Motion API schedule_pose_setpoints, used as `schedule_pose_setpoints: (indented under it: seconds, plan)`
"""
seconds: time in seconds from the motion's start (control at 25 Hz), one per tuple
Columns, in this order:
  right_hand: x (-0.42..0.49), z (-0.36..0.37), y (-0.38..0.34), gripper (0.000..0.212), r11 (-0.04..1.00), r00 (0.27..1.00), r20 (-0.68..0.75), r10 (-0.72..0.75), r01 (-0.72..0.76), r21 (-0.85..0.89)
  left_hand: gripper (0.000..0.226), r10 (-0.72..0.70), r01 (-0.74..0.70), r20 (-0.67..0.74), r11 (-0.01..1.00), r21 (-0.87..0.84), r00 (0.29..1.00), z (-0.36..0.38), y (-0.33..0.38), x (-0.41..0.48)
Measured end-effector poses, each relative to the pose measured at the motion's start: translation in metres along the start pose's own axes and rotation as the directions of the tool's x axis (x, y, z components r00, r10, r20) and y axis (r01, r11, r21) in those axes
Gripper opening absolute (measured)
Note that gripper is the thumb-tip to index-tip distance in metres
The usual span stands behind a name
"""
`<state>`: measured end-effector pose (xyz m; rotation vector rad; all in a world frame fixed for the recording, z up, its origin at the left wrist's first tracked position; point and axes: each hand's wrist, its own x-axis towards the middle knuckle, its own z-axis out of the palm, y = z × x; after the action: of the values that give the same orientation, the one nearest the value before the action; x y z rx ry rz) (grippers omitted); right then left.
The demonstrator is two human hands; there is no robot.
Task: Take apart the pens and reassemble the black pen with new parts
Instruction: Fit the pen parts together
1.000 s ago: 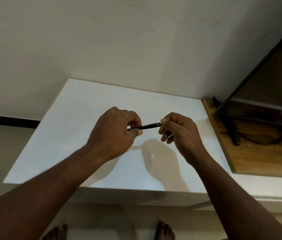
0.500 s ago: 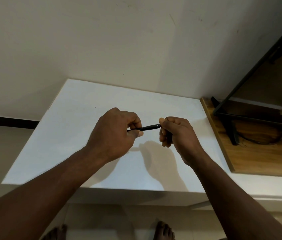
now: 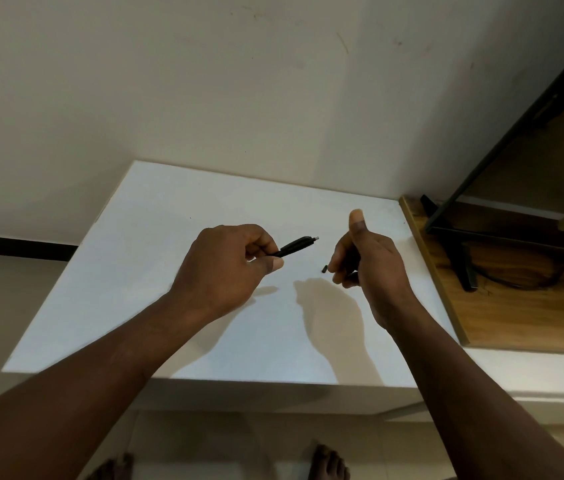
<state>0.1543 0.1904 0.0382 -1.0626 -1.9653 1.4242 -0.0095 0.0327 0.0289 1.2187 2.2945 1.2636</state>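
Note:
My left hand [image 3: 225, 268] grips the black pen [image 3: 296, 245] above the white table [image 3: 156, 244], the pen's free end pointing up and right with a pale tip showing. To its right my right hand [image 3: 372, 268] is apart from the pen, with the thumb raised and the fingers curled. The end of a small black pen part [image 3: 324, 269] sticks out from those fingers; the remainder of that part is hidden in the hand. No other pens or parts are visible on the table.
A wooden surface [image 3: 516, 317] adjoins the table on the right, with a black metal stand [image 3: 460, 261] and a dark cable on it. The wall rises right behind the table. My bare feet [image 3: 327, 460] show below the table's front edge.
My right hand has pulled away to the right from the pen's end, taking a small black part with it. My left hand still grips the pen, now tilted more upward.

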Motion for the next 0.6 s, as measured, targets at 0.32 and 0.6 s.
schedule_pose_setpoints:
  seconds: [0.32, 0.6]
  plan:
    - [0.014, -0.007, 0.035, 0.008, 0.872, 0.995, -0.09, 0.043, -0.081, -0.483, 0.016, -0.103, 0.104, 0.129, 0.995, 0.0, 0.986, 0.001, 0.0, 0.001]
    - [0.017, -0.001, 0.048, 0.022, 0.804, 0.997, -0.03, -0.068, 0.036, -0.594, 0.018, -0.116, 0.115, 0.162, 0.993, 0.015, 0.98, 0.002, 0.0, 0.001]
